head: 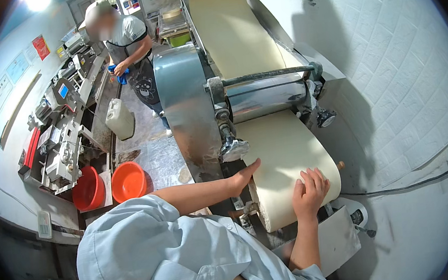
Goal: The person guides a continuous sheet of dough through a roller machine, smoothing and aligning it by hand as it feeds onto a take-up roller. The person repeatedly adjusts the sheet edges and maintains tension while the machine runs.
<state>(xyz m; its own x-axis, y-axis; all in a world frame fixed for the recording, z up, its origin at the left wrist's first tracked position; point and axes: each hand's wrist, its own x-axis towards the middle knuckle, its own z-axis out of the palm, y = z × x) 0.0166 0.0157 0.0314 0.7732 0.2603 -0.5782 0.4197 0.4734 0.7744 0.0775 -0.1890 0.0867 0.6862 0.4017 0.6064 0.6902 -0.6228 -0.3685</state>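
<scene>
A wide sheet of pale dough [274, 141] comes out from under the steel rollers [268, 98] of a dough sheeting machine and wraps onto a thick dough roll [289, 198] before me. My left hand [245, 177] is stretched flat against the left edge of the sheet, gripping nothing. On top of the roll, towards its right side, rests my right hand [312, 193] with its fingers a little spread. A wooden rod [341, 165] pokes out from the roll's right end. Behind the rollers, more dough [234, 31] lies on a sloping chute.
A rounded metal guard [183, 103] and an adjusting handwheel [235, 150] stand left of the sheet; another handwheel [326, 118] is right. Across the aisle are a co-worker [130, 48] holding a blue cloth [119, 73], a plastic jerrycan [120, 119], a red basin [128, 182] and several machines [58, 98].
</scene>
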